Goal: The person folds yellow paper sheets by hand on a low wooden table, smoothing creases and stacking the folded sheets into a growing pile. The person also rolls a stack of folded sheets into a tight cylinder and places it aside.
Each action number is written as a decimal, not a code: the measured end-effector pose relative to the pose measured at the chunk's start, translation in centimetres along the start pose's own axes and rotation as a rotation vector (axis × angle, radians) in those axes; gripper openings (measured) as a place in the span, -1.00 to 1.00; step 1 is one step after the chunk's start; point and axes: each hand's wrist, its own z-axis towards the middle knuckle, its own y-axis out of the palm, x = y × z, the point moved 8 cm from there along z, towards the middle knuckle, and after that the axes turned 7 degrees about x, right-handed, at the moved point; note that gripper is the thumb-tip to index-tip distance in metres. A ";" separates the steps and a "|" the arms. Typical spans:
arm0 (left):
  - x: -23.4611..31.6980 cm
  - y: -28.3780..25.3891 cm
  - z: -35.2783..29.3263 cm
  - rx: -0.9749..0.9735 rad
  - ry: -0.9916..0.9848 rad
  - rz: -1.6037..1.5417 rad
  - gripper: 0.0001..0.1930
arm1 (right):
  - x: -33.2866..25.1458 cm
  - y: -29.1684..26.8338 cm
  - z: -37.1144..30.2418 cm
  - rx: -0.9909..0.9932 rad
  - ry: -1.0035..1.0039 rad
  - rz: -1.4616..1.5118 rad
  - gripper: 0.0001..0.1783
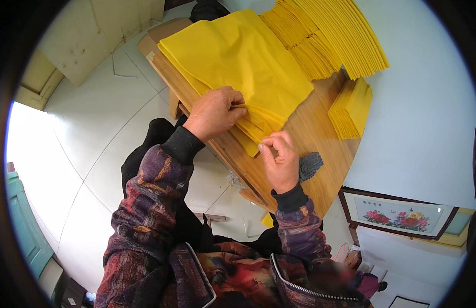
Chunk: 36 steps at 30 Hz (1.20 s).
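A large yellow cloth (248, 56) lies across the wooden table (320, 154), its near edge gathered in folds. My left hand (215, 113) is closed on that edge, thumb and fingers pinching the fabric. To its right, my right hand (280, 161) pinches the corner of the same edge between thumb and fingertips. Between the two hands the cloth edge runs in a narrow pleated strip. Beside my right wrist lies a dark grey piece with a scalloped edge (311, 165), partly hidden by my hand.
Tall stacks of folded yellow cloths (340, 36) stand at the table's back right, with a smaller stack (352, 109) nearer. A framed flower picture (397, 213) is at the right. Pale floor tiles (104, 138) spread to the left of the table.
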 end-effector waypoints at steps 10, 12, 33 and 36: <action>0.0 0.0 0.0 -0.014 -0.007 0.009 -0.83 | 0.6 0.1 0.5 -0.015 0.012 0.077 -0.89; 0.0 0.0 0.0 -0.013 -0.004 0.012 -0.82 | 0.6 0.2 0.5 -0.017 0.014 0.099 -0.89; -0.1 0.0 0.0 -0.004 -0.020 0.001 -0.82 | 0.8 -1.0 0.5 0.037 0.064 0.082 -0.89; -0.2 0.1 0.0 -0.006 -0.036 -0.032 -0.82 | 2.2 -3.6 -1.2 0.123 0.056 -0.097 -0.86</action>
